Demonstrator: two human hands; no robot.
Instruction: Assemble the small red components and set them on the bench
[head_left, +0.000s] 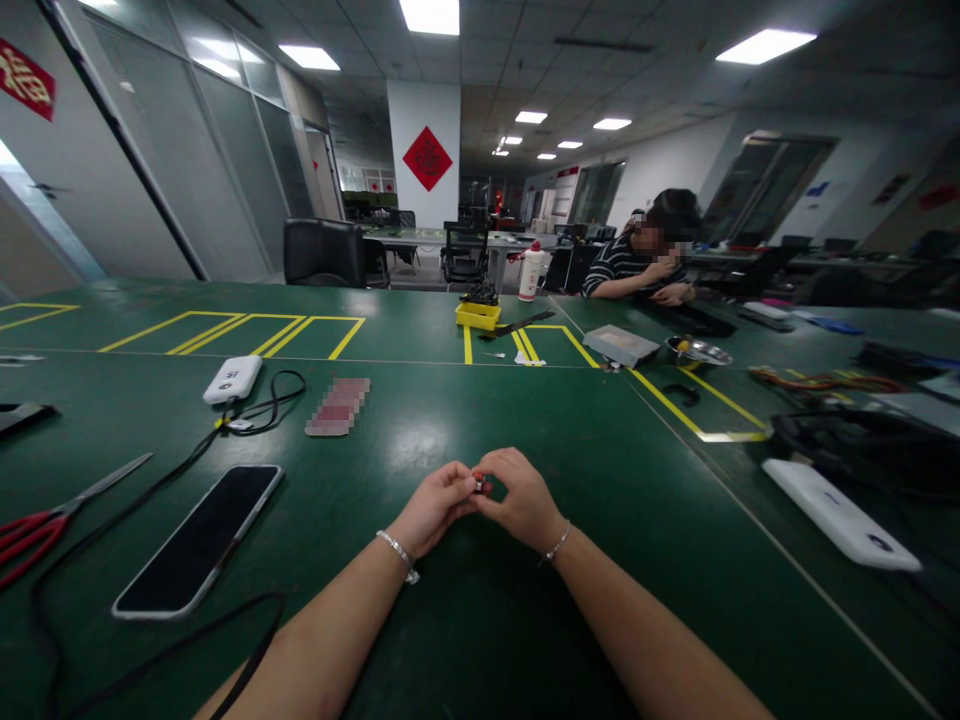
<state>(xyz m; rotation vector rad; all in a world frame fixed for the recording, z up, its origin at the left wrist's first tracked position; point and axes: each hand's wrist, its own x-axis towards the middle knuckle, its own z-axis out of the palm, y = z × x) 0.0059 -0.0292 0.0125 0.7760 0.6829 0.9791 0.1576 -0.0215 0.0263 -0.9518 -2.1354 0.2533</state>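
Note:
My left hand [441, 505] and my right hand [523, 497] meet over the green table [420, 660], in front of me. Pinched between the fingertips of both is a tiny red and white object [479, 483], mostly covered by the fingers, so I cannot tell its kind. Each wrist wears a thin bracelet. Beyond my left hand lies a flat, pinkish, blurred-out card-like piece [338, 407]. A dark-screened phone [202, 545] rests to the left of my left forearm.
Red-handled scissors [64, 520], a black cable [169, 465] and a white power bank [233, 380] lie left. Another white power bank [840, 513] sits right. Farther back stand a yellow tray [478, 318], a bottle [531, 273] and a metal bowl [701, 354]. A person [645, 250] sits opposite.

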